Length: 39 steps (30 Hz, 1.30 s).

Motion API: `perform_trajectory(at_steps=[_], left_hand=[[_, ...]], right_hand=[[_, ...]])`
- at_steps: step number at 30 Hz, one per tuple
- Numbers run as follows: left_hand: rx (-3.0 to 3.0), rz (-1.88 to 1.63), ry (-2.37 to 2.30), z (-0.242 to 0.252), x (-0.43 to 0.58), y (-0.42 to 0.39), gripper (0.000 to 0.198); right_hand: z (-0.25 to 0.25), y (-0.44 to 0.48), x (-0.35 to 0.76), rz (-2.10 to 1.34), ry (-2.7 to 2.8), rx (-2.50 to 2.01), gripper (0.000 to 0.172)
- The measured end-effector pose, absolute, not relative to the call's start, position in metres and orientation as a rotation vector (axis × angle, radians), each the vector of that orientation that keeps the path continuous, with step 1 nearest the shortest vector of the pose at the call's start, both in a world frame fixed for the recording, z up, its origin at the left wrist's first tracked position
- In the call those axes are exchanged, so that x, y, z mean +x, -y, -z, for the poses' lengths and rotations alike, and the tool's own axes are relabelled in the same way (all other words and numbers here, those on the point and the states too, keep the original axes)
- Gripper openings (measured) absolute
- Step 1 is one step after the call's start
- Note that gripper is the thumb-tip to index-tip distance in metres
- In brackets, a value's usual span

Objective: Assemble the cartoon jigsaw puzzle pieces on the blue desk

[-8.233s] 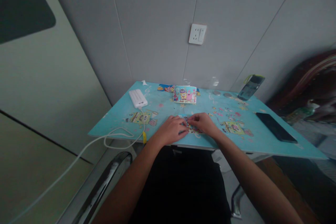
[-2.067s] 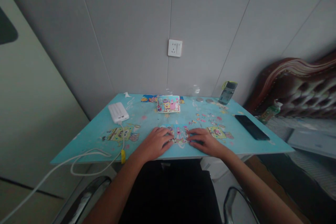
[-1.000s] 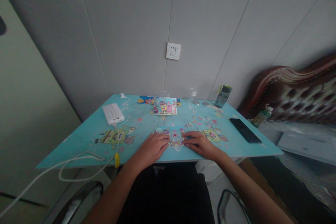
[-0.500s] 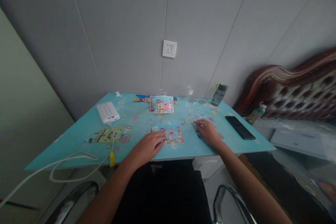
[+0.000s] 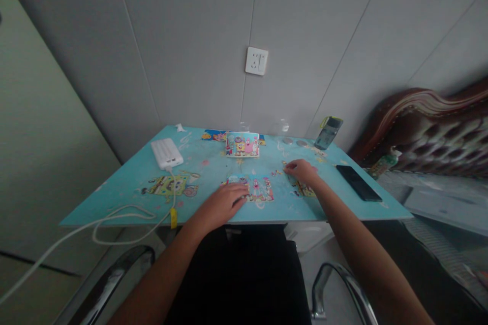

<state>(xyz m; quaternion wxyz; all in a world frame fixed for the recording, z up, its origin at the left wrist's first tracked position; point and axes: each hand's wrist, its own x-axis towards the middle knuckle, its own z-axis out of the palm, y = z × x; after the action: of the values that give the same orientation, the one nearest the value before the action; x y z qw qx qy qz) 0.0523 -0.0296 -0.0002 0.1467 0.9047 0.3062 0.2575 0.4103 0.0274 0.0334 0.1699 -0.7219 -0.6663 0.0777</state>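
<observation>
My left hand [image 5: 224, 203] lies flat with its fingers stretched over the left part of a jigsaw puzzle [image 5: 263, 189] printed with cartoon figures, covering some of it. Farther right, my right hand [image 5: 301, 170] is low over the table with thumb and fingertips drawn together. Whatever is between them is too small to make out. Small loose puzzle pieces [image 5: 276, 173] lie just left of those fingertips. Behind the puzzle a picture card [image 5: 243, 145] with similar cartoon figures leans slightly tilted.
The blue table [image 5: 206, 183] has printed cartoon figures. A white power bank [image 5: 166, 154] with a cable [image 5: 129, 216] is on the left. On the right are a black phone [image 5: 358, 183] and a water bottle [image 5: 328, 133]. The wall [image 5: 190, 61] borders the far edge.
My right hand has moved slightly away from me, toward the loose pieces. My left hand stays on the puzzle. The whole view has shifted a little.
</observation>
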Motion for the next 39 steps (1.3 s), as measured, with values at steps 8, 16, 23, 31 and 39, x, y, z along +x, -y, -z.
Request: perform_trajectory(at_steps=[8,16,23,31,39], left_hand=[[2.618,-0.785,-0.844,-0.008,0.052,0.034,0.03],[2.609,-0.783,-0.85,-0.009,0.053,0.034,0.029],[2.597,-0.773,-0.88,-0.009,0.053,0.035,0.028],[2.59,-0.742,-0.892,-0.011,0.053,0.035,0.029],[2.552,-0.785,-0.913,-0.014,0.053,0.037,0.025]], right_hand=[[-0.051,-0.019,0.399,-0.31,1.861,-1.921,0.025],[-0.057,0.03,0.315,-0.792,1.939,-1.48,0.026],[-0.06,0.024,0.295,-0.806,2.127,-1.429,0.026],[-0.05,0.018,0.294,-0.765,2.15,-1.419,0.026],[-0.056,0.03,0.298,-0.826,2.057,-1.473,0.029]])
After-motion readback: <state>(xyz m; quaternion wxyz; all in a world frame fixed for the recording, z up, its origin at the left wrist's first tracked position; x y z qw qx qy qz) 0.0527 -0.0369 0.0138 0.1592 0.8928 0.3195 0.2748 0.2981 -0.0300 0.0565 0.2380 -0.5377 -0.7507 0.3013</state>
